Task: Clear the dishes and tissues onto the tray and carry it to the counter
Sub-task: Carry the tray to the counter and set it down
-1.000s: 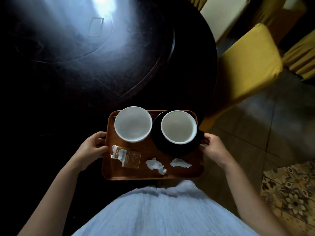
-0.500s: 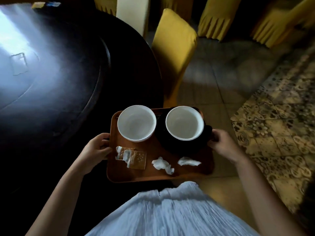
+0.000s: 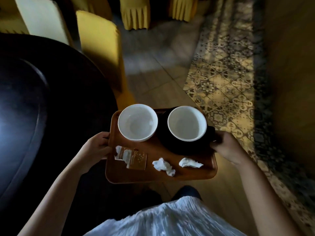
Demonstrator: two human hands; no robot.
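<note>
I hold a brown tray (image 3: pixel 153 176) level in front of me, off the table. My left hand (image 3: pixel 97 147) grips its left edge and my right hand (image 3: pixel 228 149) grips its right edge. On the tray's far side stands a white bowl (image 3: pixel 137 122) at the left, and a second white bowl (image 3: pixel 187 123) sits on a black plate (image 3: pixel 180 148) at the right. Along the near side lie a torn brown packet (image 3: pixel 134 158) and two crumpled white tissues (image 3: pixel 163 166) (image 3: pixel 190 162).
The dark round table (image 3: pixel 42 108) is at my left. Yellow-covered chairs (image 3: pixel 100 45) stand beside and behind it. Ahead is a tiled floor (image 3: pixel 156 65), with a patterned carpet (image 3: pixel 226 74) running along the right. My white skirt (image 3: pixel 162 218) fills the bottom.
I have turned right, away from the table, carrying the tray. The table has slid to the left of the view and the floor and carpet have come in ahead. Both grips are unchanged.
</note>
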